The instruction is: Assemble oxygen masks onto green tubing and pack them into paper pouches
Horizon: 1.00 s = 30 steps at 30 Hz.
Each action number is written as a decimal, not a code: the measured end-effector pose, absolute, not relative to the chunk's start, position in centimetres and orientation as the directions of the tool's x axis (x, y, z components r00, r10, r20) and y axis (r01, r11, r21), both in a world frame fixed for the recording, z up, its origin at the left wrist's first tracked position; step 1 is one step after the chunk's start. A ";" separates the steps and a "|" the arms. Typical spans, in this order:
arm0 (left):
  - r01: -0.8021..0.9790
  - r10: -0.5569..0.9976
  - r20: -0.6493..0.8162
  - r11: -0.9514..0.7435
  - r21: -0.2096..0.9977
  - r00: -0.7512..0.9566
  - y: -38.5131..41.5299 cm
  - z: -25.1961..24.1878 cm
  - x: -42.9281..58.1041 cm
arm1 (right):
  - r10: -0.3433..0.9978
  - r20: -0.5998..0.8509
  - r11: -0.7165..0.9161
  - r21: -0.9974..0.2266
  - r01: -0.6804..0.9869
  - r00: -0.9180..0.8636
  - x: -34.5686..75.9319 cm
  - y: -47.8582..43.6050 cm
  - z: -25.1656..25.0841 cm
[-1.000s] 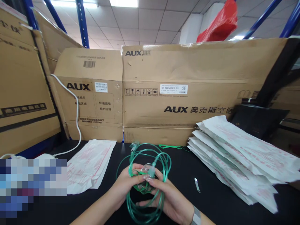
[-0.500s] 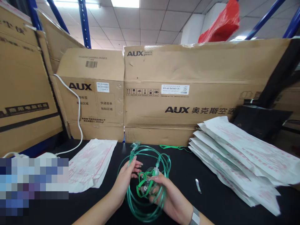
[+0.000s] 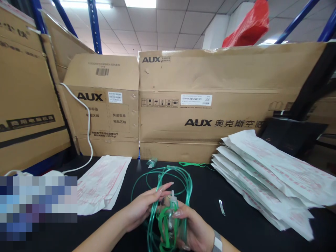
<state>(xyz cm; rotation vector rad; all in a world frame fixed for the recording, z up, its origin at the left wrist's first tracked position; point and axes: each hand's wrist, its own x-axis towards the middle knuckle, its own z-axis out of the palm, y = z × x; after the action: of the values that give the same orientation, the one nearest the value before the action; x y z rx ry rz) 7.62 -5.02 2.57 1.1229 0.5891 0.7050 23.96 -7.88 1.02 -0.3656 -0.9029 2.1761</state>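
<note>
Mask [image 3: 171,224] low in front of you, your right hand [image 3: 193,221] closed round it, thumb on top, green strap [image 3: 162,229] slack across it. Your left hand [image 3: 143,208] comes in half open, fingers extended beside the green tubing [image 3: 189,183]; whether they grip it, I can't tell. Loops are made, but they sprawl loosely over the black table [image 3: 204,210], so gathering looks part done, strap and coil untidied.

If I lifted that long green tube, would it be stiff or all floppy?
The green tube would probably be bendy but a bit springy, since it curves in smooth, round loops. It looks thin and see-through, so it's likely light. With several loose loops, it might spread or tangle.
</note>
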 end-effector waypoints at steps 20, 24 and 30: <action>0.932 0.970 0.231 -0.016 0.363 -0.074 0.1 2.4 1.4 | 0.676 0.007 -0.468 -0.768 -0.436 -0.737 25.3 -7.1 1.7; 0.945 0.960 0.129 0.209 0.252 -0.247 1.3 0.6 -0.9 | 0.682 0.041 -0.430 -0.785 -0.446 -0.730 25.5 -7.1 1.9; 0.976 0.982 0.089 0.153 0.155 -0.169 1.2 -0.2 -1.1 | 0.695 0.050 -0.424 -0.777 -0.465 -0.718 25.8 -6.9 2.1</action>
<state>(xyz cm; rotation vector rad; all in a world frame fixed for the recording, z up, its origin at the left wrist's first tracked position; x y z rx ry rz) -1.08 1.21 -0.19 2.0043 2.3608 0.2750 25.83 -6.91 2.07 -0.3651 -1.0584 2.1567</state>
